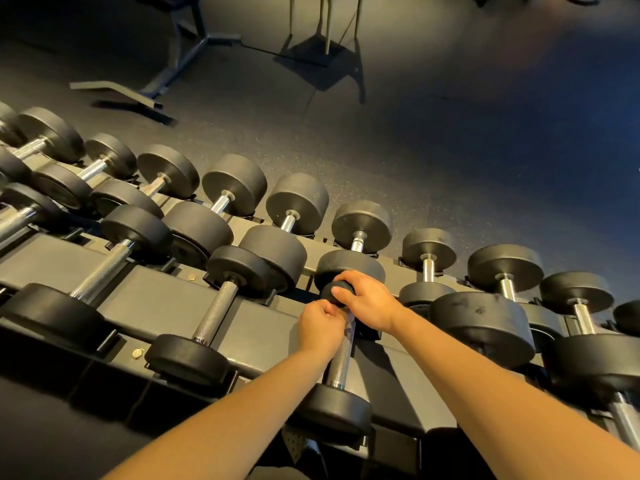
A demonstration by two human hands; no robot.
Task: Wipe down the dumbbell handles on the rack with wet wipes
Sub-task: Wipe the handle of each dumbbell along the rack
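Observation:
A black dumbbell with a knurled chrome handle [341, 362] lies on the near tier of the dark rack [166, 292]. My left hand [320, 325] grips the upper part of this handle, fingers curled round it. My right hand [369, 299] wraps over the dumbbell's far black head [329, 294], fingers curled round it. No wet wipe shows; any wipe under the left hand is hidden. The near head [334, 408] sits just past my left forearm.
Several more dumbbells fill both tiers, such as one to the left [214, 313] and a large one to the right [483, 323]. Beyond the rack lie dark rubber floor, a bench frame [187, 46] and a wooden-legged stand [327, 22].

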